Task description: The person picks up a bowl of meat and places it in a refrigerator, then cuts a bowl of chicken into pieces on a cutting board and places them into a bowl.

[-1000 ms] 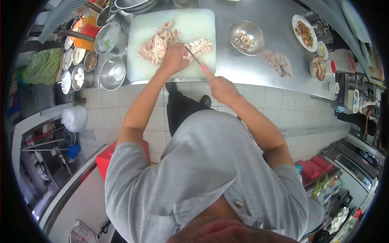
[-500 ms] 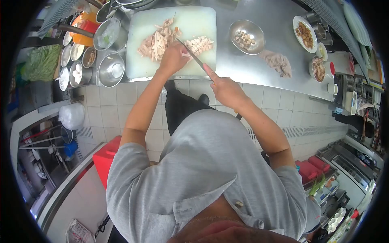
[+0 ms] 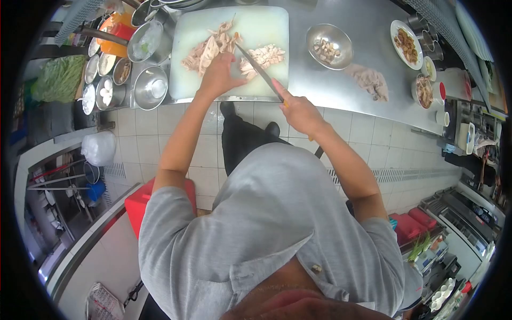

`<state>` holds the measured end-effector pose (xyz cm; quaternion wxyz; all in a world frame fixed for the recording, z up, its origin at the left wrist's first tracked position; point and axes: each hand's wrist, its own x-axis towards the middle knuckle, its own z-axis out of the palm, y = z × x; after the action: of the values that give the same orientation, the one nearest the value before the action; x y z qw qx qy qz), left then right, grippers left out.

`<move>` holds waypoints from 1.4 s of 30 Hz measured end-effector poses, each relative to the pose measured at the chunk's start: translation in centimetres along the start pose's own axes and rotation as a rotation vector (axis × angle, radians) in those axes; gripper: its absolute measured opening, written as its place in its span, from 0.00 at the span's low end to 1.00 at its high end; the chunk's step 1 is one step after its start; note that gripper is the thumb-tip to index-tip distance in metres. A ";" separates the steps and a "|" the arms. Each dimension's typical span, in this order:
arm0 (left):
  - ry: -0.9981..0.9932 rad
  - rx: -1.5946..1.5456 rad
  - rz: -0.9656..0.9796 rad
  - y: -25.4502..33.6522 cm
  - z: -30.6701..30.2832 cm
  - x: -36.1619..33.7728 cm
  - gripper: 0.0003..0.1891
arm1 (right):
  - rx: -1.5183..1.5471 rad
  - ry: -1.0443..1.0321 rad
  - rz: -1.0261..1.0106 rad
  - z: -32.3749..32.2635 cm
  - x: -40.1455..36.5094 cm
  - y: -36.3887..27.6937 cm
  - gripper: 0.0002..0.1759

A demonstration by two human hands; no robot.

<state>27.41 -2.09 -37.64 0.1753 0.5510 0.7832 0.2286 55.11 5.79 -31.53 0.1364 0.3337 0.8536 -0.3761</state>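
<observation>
My right hand (image 3: 302, 113) is closed around the handle of a long kitchen knife (image 3: 260, 71). Its blade slants up and left over the white cutting board (image 3: 184, 24), tip by the larger pieces. My left hand (image 3: 217, 77) has thumb and fingers apart, at the near edge of a heap of pale, cooked-looking meat pieces (image 3: 216, 44) that look like chicken. Diced meat (image 3: 268, 54) lies on the board right of the blade, with some bits between blade and left hand.
A steel bowl (image 3: 344, 48) of diced pieces stands right of the board, beside a crumpled cloth (image 3: 369, 81). Farther right are a plate of browned food (image 3: 406, 45) and a bowl of meat strips (image 3: 423, 92). Left sit a steel bowl (image 3: 141, 90) and a container of eggs (image 3: 106, 92).
My left hand has drawn back slightly left and its fingers have spread. The knife stays in my right hand, its blade now in fuller view. The whole view has shifted a little.
</observation>
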 end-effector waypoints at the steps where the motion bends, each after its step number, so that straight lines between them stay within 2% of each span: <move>1: 0.010 0.046 0.007 -0.5 -0.2 -0.1 0.35 | -0.011 0.018 0.008 0.0 -0.1 -0.1 0.41; 3: 0.026 0.138 0.026 -1.6 -0.5 -0.3 0.35 | -0.007 0.014 0.020 -0.5 -0.5 -0.6 0.41; 7: 0.148 -0.044 0.143 -0.4 0.1 -0.4 0.24 | -0.004 0.049 0.009 -0.7 -1.2 -1.2 0.42; 10: 0.134 -0.074 0.171 0.3 1.9 0.3 0.18 | -0.032 0.001 0.003 -0.8 -1.7 -1.6 0.42; 13: 0.115 -0.062 0.113 0.2 2.8 0.6 0.16 | -0.058 -0.057 0.022 -0.7 -1.6 -1.9 0.41; 19: 0.153 -0.072 0.142 -0.2 3.8 0.5 0.14 | -0.204 -0.053 0.004 0.9 -0.6 -1.8 0.45; 28: 0.157 -0.175 0.021 -0.2 3.1 -0.1 0.15 | -0.083 -0.032 0.001 0.0 -0.2 -0.6 0.44; 31: 0.133 -0.107 0.025 -0.2 2.8 -0.5 0.15 | -0.055 -0.030 0.005 -0.6 -1.5 -1.8 0.44; 37: 0.166 -0.098 0.062 -0.6 3.7 -0.4 0.15 | -0.090 -0.073 -0.014 -0.9 -2.2 -2.3 0.44; 40: 0.150 -0.090 0.054 -0.6 3.8 -0.4 0.15 | -0.176 0.001 -0.101 0.5 -2.0 -1.4 0.45; 42: 0.136 -0.082 0.036 -0.6 3.8 -0.4 0.15 | -0.206 -0.046 -0.063 1.1 -1.4 -1.4 0.46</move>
<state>29.13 -2.03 -41.12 0.1399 0.5408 0.7731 0.3004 55.18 3.65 -30.82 0.1774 0.2822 0.8945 -0.2979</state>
